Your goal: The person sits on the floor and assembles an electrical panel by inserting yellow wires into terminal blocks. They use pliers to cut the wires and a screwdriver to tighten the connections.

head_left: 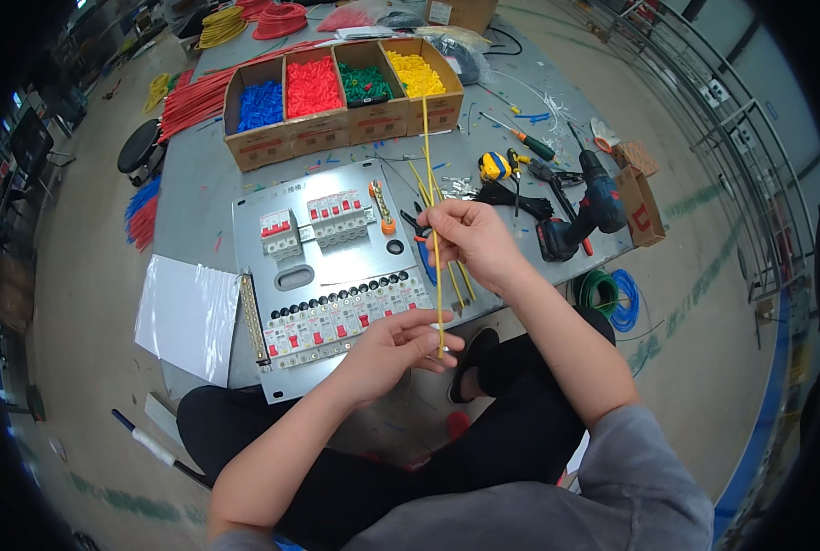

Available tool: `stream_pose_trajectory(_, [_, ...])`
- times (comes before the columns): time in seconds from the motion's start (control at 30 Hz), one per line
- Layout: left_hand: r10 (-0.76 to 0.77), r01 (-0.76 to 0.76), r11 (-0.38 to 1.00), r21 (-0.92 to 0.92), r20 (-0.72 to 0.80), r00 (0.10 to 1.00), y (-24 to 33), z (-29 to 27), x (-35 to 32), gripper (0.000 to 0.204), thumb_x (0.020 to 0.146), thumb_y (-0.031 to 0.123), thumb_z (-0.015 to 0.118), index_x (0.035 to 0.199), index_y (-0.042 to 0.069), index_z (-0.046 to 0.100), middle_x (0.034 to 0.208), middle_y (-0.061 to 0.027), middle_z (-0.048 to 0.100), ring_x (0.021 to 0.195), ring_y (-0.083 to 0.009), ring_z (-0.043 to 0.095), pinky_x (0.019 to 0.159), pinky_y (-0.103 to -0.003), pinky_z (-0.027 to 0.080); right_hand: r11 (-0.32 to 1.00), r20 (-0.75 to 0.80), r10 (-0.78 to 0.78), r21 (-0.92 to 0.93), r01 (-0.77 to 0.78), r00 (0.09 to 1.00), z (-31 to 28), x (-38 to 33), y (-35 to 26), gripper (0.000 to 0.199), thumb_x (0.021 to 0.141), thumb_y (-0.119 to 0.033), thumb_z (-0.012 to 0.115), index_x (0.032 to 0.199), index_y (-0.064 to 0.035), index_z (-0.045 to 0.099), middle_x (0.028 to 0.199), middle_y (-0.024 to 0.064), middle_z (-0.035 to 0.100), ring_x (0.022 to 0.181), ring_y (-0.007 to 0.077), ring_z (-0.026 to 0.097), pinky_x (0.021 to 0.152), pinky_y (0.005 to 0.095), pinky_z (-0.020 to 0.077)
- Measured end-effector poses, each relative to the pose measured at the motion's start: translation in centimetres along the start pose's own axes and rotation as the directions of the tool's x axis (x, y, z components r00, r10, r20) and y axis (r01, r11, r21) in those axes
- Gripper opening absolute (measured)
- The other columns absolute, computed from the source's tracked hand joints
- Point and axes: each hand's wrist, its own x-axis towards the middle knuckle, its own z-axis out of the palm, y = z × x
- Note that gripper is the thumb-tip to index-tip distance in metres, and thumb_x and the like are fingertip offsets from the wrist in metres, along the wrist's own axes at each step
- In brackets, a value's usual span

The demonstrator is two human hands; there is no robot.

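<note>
A long yellow wire (439, 285) runs nearly upright in front of me, over the right side of the panel. High on it, my right hand (472, 243) pinches the wire between thumb and fingers. My left hand (392, 354) has its fingers curled loosely about the lower end. Below them lies a metal mounting plate (336, 275) with a row of circuit breakers (341, 329) along its near edge. Farther up the plate sit a small breaker (280, 234) and another breaker group (338, 216). More yellow wires (463, 283) lie on the table beside the plate.
A divided cardboard box (291, 142) of blue, red, green and yellow sleeves stands behind the plate. At right are a cordless drill (594, 202), a tape measure (494, 166), a screwdriver (534, 145) and black cable ties (511, 197). A plastic-covered white sheet (188, 312) overhangs the left edge.
</note>
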Motion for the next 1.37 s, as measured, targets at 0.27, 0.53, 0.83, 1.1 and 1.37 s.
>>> stream_pose_trajectory(0.27, [0.085,-0.083,0.996,0.018,-0.166,0.983,1.6,-1.2,-0.9,0.027,0.097,0.004,0.071,0.122,-0.008,0.068,0.099,-0.0191,0.077,0.085,-0.0227,0.076,0.08,-0.033,0.061,0.999,0.192,-0.044,-0.008,0.046,0.98,2.3,0.7,-4.6,0.027,0.106,-0.018,0.062,0.122,0.0031,0.066,0.088,0.0081,0.071,0.073,0.0137,0.072,0.069,0.0275,0.0615])
stream_pose_trajectory(0.53, [0.207,-0.214,0.977,0.01,-0.305,0.929,4.3,-3.8,-2.2,0.023,0.097,0.007,0.073,0.115,-0.006,0.072,0.094,-0.0147,0.076,0.081,-0.0175,0.071,0.077,-0.031,0.058,0.982,0.489,0.047,-0.181,0.049,0.871,6.2,1.2,-5.3,0.025,0.096,-0.004,0.073,0.117,0.0012,0.061,0.089,0.0038,0.07,0.078,0.0114,0.07,0.072,0.0272,0.0593])
stream_pose_trajectory(0.83, [0.332,-0.277,0.941,0.194,-0.381,0.863,6.4,-5.5,-3.5,0.022,0.105,0.014,0.063,0.114,-0.004,0.071,0.084,-0.0085,0.071,0.075,-0.0143,0.067,0.07,-0.029,0.054,0.994,0.397,-0.076,-0.042,0.1,0.915,9.1,3.2,-4.4,0.026,0.096,-0.001,0.072,0.116,0.0005,0.056,0.088,0.0065,0.069,0.079,0.0151,0.073,0.074,0.0284,0.0605])
stream_pose_trajectory(1.1, [0.325,-0.25,0.939,0.235,-0.377,0.867,6.8,-5.8,-4.1,0.02,0.105,0.012,0.061,0.11,-0.004,0.073,0.082,-0.0061,0.071,0.073,-0.0113,0.065,0.069,-0.026,0.053,0.989,0.378,-0.142,0.087,0.117,0.915,9.7,3.5,-2.8,0.026,0.094,0.0,0.073,0.113,-0.0003,0.056,0.087,0.0079,0.069,0.077,0.0161,0.073,0.073,0.0299,0.0606])
stream_pose_trajectory(1.37, [0.335,-0.263,0.937,0.23,-0.383,0.861,6.9,-6.0,-4.3,0.02,0.105,0.011,0.062,0.112,-0.004,0.073,0.082,-0.0069,0.072,0.073,-0.0114,0.066,0.069,-0.025,0.053,0.974,0.329,-0.219,0.136,0.183,0.918,10.1,3.5,-2.0,0.028,0.093,-0.001,0.075,0.114,-0.0019,0.057,0.086,0.0089,0.07,0.079,0.0189,0.074,0.075,0.0316,0.062])
